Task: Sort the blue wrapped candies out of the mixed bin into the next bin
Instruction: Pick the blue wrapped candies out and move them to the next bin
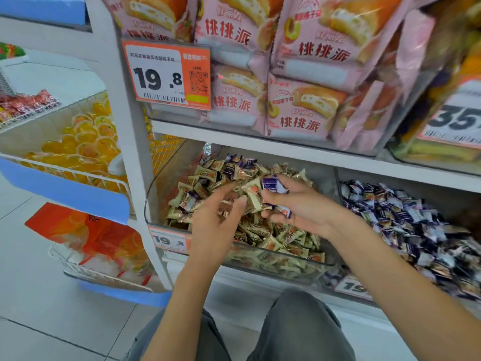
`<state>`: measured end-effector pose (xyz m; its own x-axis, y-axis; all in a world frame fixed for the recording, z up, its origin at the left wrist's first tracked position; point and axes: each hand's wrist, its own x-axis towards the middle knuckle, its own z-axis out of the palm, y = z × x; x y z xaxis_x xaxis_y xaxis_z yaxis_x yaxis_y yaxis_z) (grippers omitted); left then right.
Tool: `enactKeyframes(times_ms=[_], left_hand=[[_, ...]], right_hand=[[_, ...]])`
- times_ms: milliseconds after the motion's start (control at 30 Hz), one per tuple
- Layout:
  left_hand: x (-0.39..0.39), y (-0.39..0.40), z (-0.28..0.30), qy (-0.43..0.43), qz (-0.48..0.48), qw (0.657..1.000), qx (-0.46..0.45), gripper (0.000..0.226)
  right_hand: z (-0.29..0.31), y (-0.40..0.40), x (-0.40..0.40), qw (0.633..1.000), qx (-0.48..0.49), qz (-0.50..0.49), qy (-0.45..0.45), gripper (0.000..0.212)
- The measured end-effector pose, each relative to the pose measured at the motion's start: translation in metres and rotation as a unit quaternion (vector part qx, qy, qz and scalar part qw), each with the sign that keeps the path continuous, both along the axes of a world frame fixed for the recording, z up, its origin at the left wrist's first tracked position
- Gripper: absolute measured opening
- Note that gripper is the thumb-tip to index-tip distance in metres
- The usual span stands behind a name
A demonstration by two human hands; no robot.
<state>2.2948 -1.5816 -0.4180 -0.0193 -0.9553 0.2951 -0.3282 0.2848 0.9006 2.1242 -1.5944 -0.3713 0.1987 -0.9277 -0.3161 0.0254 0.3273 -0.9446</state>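
Over the mixed bin [153, 194], the right hand [299, 204] curled its grip round several blue wrapped candies [272, 184]; the left hand [216, 217] hovered open, holding nothing. They looked light, crinkly and slippery: better pinched at the twisted ends. The next bin [338, 183] stood just right of it.

Cream-and-orange candies [263, 235] fill the clear mixed bin [286, 259] — blue-and-white wrapped candies [406, 217] beside, pink packs [294, 118] above.

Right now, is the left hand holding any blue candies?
No, the left hand hovers open over the mixed bin; the right hand holds the blue candies.
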Motion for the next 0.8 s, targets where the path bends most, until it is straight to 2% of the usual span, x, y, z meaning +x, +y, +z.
enactKeyframes(times_ms=[100, 233, 300, 400, 433, 500, 567, 633, 700, 800], left_hand=[[-0.017, 0.002, 0.001, 0.047, -0.046, 0.997, 0.050, 0.031], [-0.020, 0.000, 0.000, 0.151, 0.009, 0.985, 0.085, 0.014], [-0.017, -0.002, -0.002, 0.113, 0.039, 0.991, 0.065, 0.014], [-0.016, -0.004, -0.005, -0.057, 0.024, 0.998, 0.034, 0.026], [-0.017, -0.003, -0.007, -0.099, 0.015, 0.994, 0.036, 0.034], [-0.019, -0.001, -0.008, -0.145, 0.018, 0.989, 0.026, 0.043], [-0.018, 0.000, -0.007, -0.148, 0.026, 0.989, 0.004, 0.041], [-0.015, 0.001, -0.007, -0.123, 0.034, 0.992, -0.014, 0.032], [-0.009, 0.004, -0.009, -0.112, 0.049, 0.992, -0.022, 0.023], [0.000, 0.009, -0.011, -0.116, 0.075, 0.990, -0.013, 0.018]], right_hand=[[-0.002, 0.008, 0.003, 1.000, 0.007, -0.002, 0.001, 0.019], [-0.005, 0.016, -0.002, 0.999, 0.016, -0.041, 0.003, 0.026], [-0.002, 0.023, -0.013, 0.994, -0.005, -0.106, 0.015, 0.022], [0.003, 0.045, -0.042, 0.975, -0.071, -0.208, 0.017, 0.023], [0.004, 0.054, -0.052, 0.964, -0.096, -0.244, 0.047, 0.023], [0.004, 0.070, -0.072, 0.921, -0.145, -0.316, 0.175, 0.024], [-0.005, 0.079, -0.094, 0.881, -0.161, -0.294, 0.334, 0.037], [-0.019, 0.083, -0.115, 0.880, -0.122, -0.192, 0.416, 0.051], [-0.029, 0.085, -0.125, 0.886, -0.089, -0.167, 0.424, 0.057], [-0.027, 0.088, -0.114, 0.875, -0.160, -0.199, 0.411, 0.051]])
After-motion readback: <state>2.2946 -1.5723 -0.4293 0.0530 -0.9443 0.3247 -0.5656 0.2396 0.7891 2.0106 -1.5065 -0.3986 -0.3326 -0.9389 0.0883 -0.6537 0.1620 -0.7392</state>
